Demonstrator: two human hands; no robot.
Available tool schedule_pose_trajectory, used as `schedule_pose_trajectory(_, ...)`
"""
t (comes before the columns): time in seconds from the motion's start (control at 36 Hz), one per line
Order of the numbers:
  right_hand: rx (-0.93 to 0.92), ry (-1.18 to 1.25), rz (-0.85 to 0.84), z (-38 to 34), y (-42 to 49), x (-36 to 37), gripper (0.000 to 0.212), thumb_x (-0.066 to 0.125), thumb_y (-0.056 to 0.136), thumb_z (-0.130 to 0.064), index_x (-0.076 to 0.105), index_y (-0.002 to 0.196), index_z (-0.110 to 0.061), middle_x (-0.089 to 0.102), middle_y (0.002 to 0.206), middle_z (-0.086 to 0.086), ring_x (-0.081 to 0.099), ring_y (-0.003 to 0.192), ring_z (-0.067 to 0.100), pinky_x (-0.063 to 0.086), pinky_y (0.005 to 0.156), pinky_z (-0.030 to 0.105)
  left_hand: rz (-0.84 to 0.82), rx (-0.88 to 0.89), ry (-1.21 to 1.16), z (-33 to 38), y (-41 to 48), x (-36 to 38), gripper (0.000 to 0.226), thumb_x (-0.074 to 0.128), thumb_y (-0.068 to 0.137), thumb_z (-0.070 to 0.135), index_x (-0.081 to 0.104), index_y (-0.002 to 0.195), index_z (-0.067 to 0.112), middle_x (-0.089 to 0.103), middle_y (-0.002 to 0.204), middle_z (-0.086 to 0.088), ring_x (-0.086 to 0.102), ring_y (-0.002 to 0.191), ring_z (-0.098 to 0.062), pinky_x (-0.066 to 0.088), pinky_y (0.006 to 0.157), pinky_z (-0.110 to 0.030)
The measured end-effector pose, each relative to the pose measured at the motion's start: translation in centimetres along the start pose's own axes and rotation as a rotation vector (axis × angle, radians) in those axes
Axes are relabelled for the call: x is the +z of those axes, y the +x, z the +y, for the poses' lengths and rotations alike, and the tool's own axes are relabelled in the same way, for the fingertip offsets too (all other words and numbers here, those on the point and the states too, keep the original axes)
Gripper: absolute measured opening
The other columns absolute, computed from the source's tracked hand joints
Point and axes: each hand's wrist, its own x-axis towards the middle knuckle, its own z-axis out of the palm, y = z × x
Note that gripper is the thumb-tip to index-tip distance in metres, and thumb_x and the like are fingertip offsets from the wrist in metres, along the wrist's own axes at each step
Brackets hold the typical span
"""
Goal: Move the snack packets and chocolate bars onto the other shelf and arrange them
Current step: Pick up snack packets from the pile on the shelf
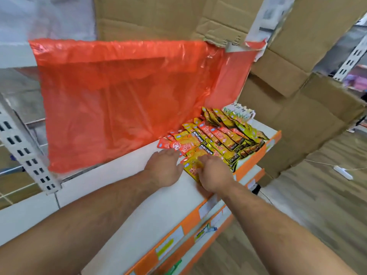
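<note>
Yellow and red snack packets [216, 139] lie in overlapping rows on the right part of a white shelf [127, 187] with an orange front edge. A small stack of white-and-green bars [237, 114] stands behind them at the far right. My left hand [164, 165] lies flat with straight fingers against the left edge of the packets, touching a red one [168, 144]. My right hand [213, 174] rests on top of the nearest yellow packet [191, 167] near the shelf's front edge, fingers slightly bent over it.
A red plastic sheet [127, 100] hangs behind the shelf. Cardboard panels [288, 96] stand behind and to the right. A perforated white upright [23, 147] is at the left. Lower orange-edged shelves [198, 235] sit below. A white power strip [342, 172] lies on the wooden floor.
</note>
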Motion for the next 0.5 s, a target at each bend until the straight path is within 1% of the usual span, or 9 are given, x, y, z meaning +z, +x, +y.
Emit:
schedule_pose_trajectory(0.06, -0.048, -0.021, 0.0, 1.1, 1.5, -0.2, 0.027, 0.054, 0.085, -0.016, 0.064, 0.11, -0.017, 0.065, 0.115, 0.005, 0.058, 0.108, 0.033, 0.052, 0.077, 0.037, 0.006, -0.018, -0.009, 0.5, 1.5, 0.1, 0.049, 0.041, 0.1, 0.039, 0.044, 0.143, 0.014, 0.049, 0.145, -0.007, 0.046, 0.131, -0.028, 0.036, 0.107, -0.037)
schedule_pose_trajectory(0.08, -0.081, -0.039, -0.001, 1.6, 2.3, -0.4, 0.023, 0.053, 0.083, -0.013, 0.063, 0.104, -0.018, 0.064, 0.111, 0.003, 0.058, 0.105, 0.033, 0.049, 0.072, 0.035, 0.015, -0.022, -0.014, 0.7, 2.3, 0.2, 0.048, 0.04, 0.1, 0.038, 0.046, 0.141, 0.013, 0.05, 0.143, -0.008, 0.047, 0.13, -0.029, 0.037, 0.106, -0.036)
schedule_pose_trajectory(0.11, -0.118, -0.066, -0.006, 2.1, 3.0, -0.7, 0.021, 0.053, 0.083, -0.012, 0.062, 0.1, -0.019, 0.064, 0.109, 0.002, 0.057, 0.104, 0.032, 0.046, 0.071, 0.035, 0.027, -0.026, -0.022, 0.9, 3.0, 0.2, 0.049, 0.038, 0.098, 0.037, 0.049, 0.139, 0.013, 0.052, 0.14, -0.009, 0.049, 0.128, -0.03, 0.039, 0.105, -0.036)
schedule_pose_trajectory(0.14, -0.156, -0.09, -0.013, 2.5, 3.7, -0.9, 0.02, 0.053, 0.084, -0.012, 0.06, 0.101, -0.02, 0.063, 0.11, 0.001, 0.056, 0.105, 0.031, 0.045, 0.073, 0.036, 0.04, -0.028, -0.033, 1.1, 3.8, 0.3, 0.048, 0.037, 0.095, 0.035, 0.052, 0.135, 0.013, 0.055, 0.136, -0.009, 0.051, 0.126, -0.031, 0.04, 0.103, -0.036)
schedule_pose_trajectory(0.19, -0.229, -0.132, -0.043, 3.4, 5.2, -1.1, 0.025, 0.052, 0.085, -0.012, 0.06, 0.107, -0.02, 0.06, 0.115, -0.001, 0.053, 0.106, 0.031, 0.045, 0.079, 0.037, 0.052, -0.052, -0.059, 1.5, 5.4, 0.5, 0.036, 0.042, 0.094, 0.029, 0.056, 0.123, 0.012, 0.058, 0.128, -0.009, 0.053, 0.12, -0.032, 0.041, 0.098, -0.036)
schedule_pose_trajectory(0.25, -0.305, -0.147, -0.081, 4.1, 6.4, -1.0, 0.034, 0.05, 0.084, -0.012, 0.061, 0.114, -0.022, 0.059, 0.121, -0.002, 0.052, 0.11, 0.03, 0.047, 0.086, 0.037, 0.048, -0.087, -0.084, 2.0, 6.7, 0.7, 0.027, 0.047, 0.096, 0.023, 0.055, 0.119, 0.012, 0.058, 0.125, -0.009, 0.053, 0.118, -0.032, 0.039, 0.095, -0.036)
schedule_pose_trajectory(0.33, -0.416, -0.19, -0.148, 4.7, 7.6, -0.8, 0.045, 0.052, 0.085, -0.012, 0.058, 0.128, -0.025, 0.053, 0.138, -0.004, 0.05, 0.119, 0.03, 0.047, 0.097, 0.039, 0.049, -0.124, -0.097, 2.2, 8.0, 1.1, 0.031, 0.049, 0.097, 0.024, 0.053, 0.126, 0.012, 0.056, 0.13, -0.009, 0.051, 0.122, -0.031, 0.039, 0.097, -0.035)
schedule_pose_trajectory(0.39, -0.477, -0.252, -0.18, 4.9, 8.4, -0.7, 0.048, 0.054, 0.089, -0.014, 0.054, 0.135, -0.026, 0.048, 0.145, -0.004, 0.048, 0.122, 0.03, 0.046, 0.1, 0.038, 0.029, -0.155, -0.103, 2.2, 8.6, 1.5, 0.034, 0.051, 0.096, 0.025, 0.052, 0.128, 0.013, 0.056, 0.131, -0.009, 0.052, 0.122, -0.031, 0.041, 0.097, -0.036)
schedule_pose_trajectory(0.5, -0.544, -0.268, -0.183, 5.2, 9.8, -0.4, 0.053, 0.058, 0.088, -0.017, 0.049, 0.139, -0.027, 0.039, 0.154, -0.001, 0.048, 0.128, 0.03, 0.047, 0.101, 0.041, 0.024, -0.258, -0.096, 1.9, 8.9, 1.8, 0.033, 0.057, 0.091, 0.03, 0.053, 0.121, 0.017, 0.059, 0.122, -0.009, 0.054, 0.116, -0.033, 0.046, 0.09, -0.039)
